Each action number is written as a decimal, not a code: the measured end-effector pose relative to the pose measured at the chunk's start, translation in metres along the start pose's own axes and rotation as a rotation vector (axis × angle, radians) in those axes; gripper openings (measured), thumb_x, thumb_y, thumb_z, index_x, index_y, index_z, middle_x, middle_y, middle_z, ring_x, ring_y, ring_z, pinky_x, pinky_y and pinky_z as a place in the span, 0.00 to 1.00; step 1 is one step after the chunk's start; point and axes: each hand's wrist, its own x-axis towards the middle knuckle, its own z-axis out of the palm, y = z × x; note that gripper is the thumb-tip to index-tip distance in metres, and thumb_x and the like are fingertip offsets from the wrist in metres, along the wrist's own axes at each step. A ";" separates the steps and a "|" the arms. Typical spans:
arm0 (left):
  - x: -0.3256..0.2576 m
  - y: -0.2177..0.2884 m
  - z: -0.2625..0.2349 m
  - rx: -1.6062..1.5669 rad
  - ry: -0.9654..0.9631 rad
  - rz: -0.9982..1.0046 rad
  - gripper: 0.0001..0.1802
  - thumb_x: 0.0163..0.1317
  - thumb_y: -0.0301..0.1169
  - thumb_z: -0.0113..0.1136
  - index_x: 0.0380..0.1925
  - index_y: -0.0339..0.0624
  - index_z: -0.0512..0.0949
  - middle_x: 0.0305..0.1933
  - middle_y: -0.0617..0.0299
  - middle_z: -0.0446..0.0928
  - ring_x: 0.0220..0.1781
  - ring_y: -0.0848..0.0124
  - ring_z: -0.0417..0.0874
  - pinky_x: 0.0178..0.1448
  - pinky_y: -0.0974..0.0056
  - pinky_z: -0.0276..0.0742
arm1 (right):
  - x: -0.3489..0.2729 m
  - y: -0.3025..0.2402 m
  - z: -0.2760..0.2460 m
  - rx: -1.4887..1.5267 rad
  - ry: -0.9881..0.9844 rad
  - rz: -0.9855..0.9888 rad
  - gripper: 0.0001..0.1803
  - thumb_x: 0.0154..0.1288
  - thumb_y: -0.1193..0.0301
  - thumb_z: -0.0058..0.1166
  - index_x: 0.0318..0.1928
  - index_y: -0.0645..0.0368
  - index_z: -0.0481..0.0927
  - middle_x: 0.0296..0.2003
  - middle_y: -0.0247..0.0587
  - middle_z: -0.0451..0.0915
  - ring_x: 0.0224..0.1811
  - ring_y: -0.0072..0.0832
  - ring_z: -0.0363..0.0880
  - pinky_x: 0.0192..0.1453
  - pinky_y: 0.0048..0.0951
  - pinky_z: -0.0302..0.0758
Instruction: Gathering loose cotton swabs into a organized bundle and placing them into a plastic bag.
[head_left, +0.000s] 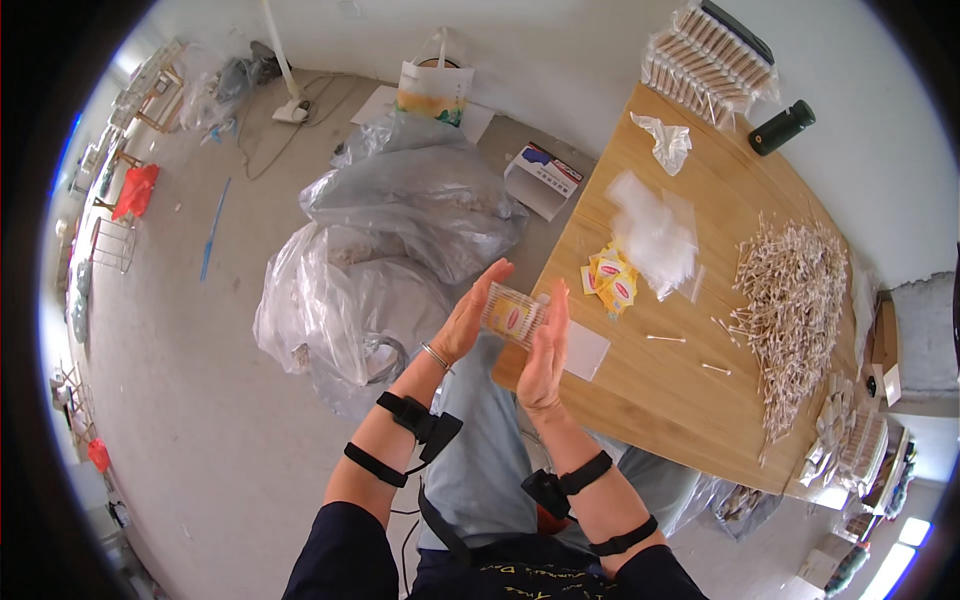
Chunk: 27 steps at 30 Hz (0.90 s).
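Between my two palms I hold a clear packet of cotton swabs with a yellow label inside, above the near left corner of the wooden table. My left hand presses one end of it, fingers stretched out. My right hand presses the other end, its fingers pointing away from me. Just right of my hands lies a small pile of yellow and white label cards. Beside them is a heap of clear plastic bags. A white card or pad lies by my right hand.
A large heap of loose cotton swabs covers the table's right side. Packed swab bundles, a dark green bottle and crumpled wrapping stand farther back. Big plastic sacks and an open carton sit on the floor.
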 end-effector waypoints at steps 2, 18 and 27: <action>0.000 -0.001 -0.001 0.008 -0.001 0.014 0.44 0.69 0.65 0.24 0.73 0.42 0.52 0.75 0.53 0.56 0.78 0.62 0.51 0.77 0.59 0.45 | 0.004 0.002 0.006 -0.038 -0.025 0.004 0.39 0.75 0.54 0.32 0.72 0.71 0.44 0.74 0.59 0.42 0.78 0.47 0.31 0.78 0.43 0.34; 0.004 -0.008 0.002 0.029 -0.020 0.047 0.44 0.70 0.65 0.26 0.73 0.42 0.51 0.74 0.52 0.57 0.76 0.62 0.53 0.77 0.58 0.47 | 0.007 0.013 0.018 -0.036 -0.011 -0.069 0.35 0.73 0.61 0.39 0.72 0.69 0.49 0.74 0.57 0.47 0.78 0.48 0.34 0.78 0.44 0.36; 0.008 0.035 0.018 0.762 0.518 0.241 0.25 0.68 0.37 0.54 0.62 0.39 0.68 0.66 0.49 0.68 0.68 0.54 0.67 0.70 0.57 0.60 | 0.019 -0.018 -0.128 -1.216 0.255 -0.236 0.24 0.60 0.77 0.53 0.59 0.60 0.73 0.64 0.53 0.65 0.68 0.52 0.60 0.70 0.45 0.59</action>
